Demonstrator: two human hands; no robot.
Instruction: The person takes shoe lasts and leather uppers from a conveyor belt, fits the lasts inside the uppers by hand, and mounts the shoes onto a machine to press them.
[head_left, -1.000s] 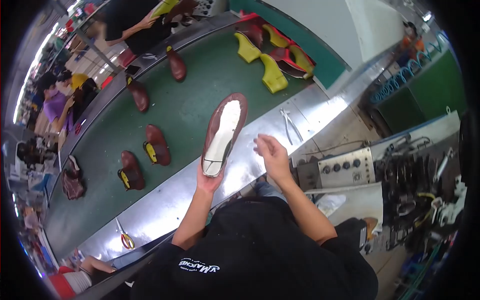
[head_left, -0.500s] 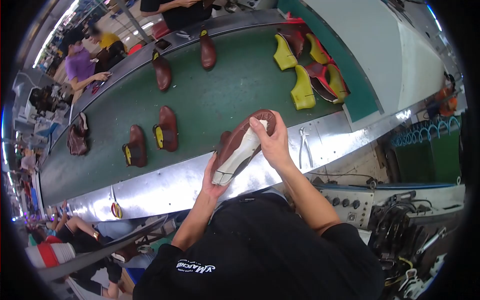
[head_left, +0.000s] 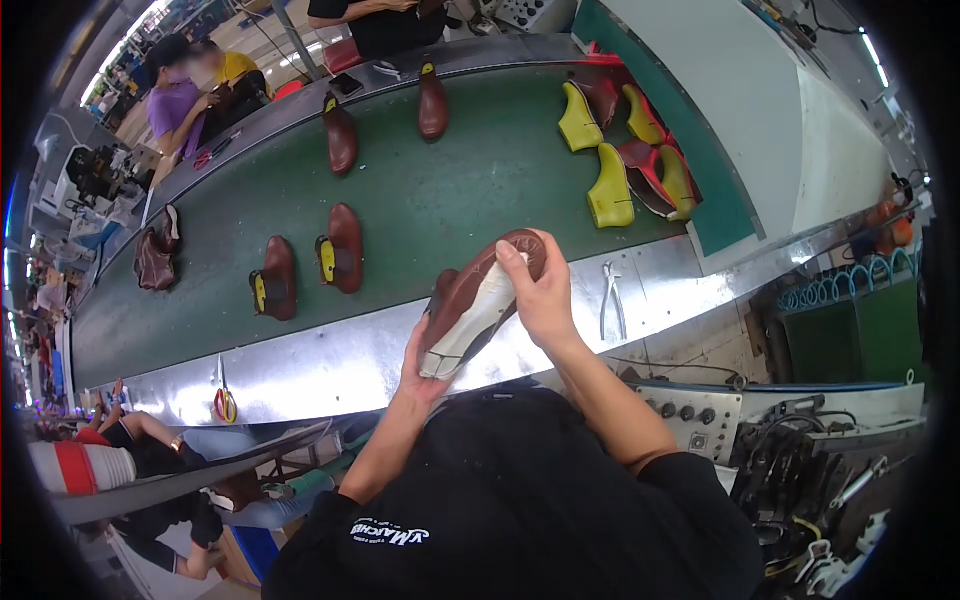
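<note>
Head-worn camera, one view, looking forward and steeply down.
Lens is sitting above the wearer's black shirt, which is filling the bottom centre close up; left hand and right hand are showing near, about mid-frame. View is running out across the green table to a person in purple, appearing small at upper left. Wide lens is bending the far table edge; black is rounding off the corners.

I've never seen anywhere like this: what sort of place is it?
Probably a shoe factory: brown shoes are spread along a green work surface, yellow foot-shaped forms cluster near one end, and the person's left hand and right hand hold a pale-bottomed shoe.
</note>
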